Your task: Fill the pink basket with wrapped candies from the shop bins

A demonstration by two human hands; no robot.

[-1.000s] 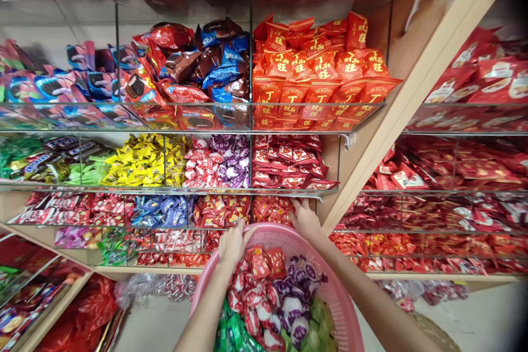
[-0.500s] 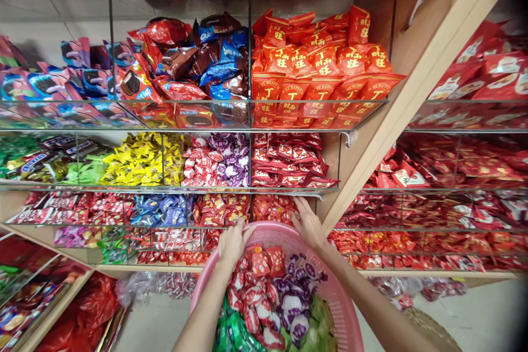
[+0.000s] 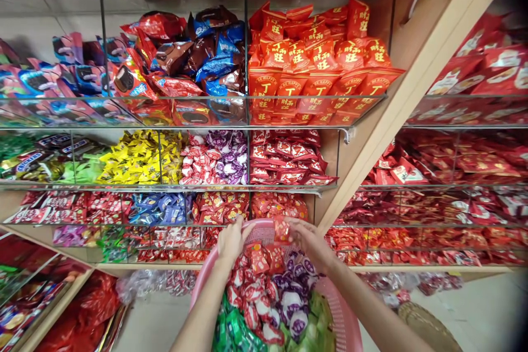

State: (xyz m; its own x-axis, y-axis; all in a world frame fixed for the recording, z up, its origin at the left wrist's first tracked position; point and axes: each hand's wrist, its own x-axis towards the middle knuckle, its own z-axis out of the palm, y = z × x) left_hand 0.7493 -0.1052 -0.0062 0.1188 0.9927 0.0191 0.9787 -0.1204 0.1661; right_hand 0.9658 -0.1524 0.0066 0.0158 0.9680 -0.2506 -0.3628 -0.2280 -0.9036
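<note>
A pink plastic basket (image 3: 348, 319) holds wrapped sweets: red-and-white ones (image 3: 252, 297), purple-and-white ones (image 3: 293, 303), green ones (image 3: 239, 330) and a few square red packets (image 3: 259, 260). My left hand (image 3: 231, 239) is closed on the basket's far left rim, its thumb over the edge. Between the fingers of my right hand (image 3: 307, 239) is a red packet (image 3: 282, 229), held above the basket's far rim. Just behind the basket, a shelf compartment holds similar red packets (image 3: 280, 205).
Glass-fronted shelves hold yellow sweets (image 3: 142, 157), large orange-red packets (image 3: 317, 82) and dark blue packets (image 3: 218, 60). A slanting wooden post (image 3: 396, 115) divides the racks. Clear bags lie under the bottom shelf, and a woven basket (image 3: 429, 327) stands on the floor at right.
My right hand has drawn back from the low shelf compartment to above the basket's rim, now with a red packet in its fingers. My left hand has stayed on the rim.
</note>
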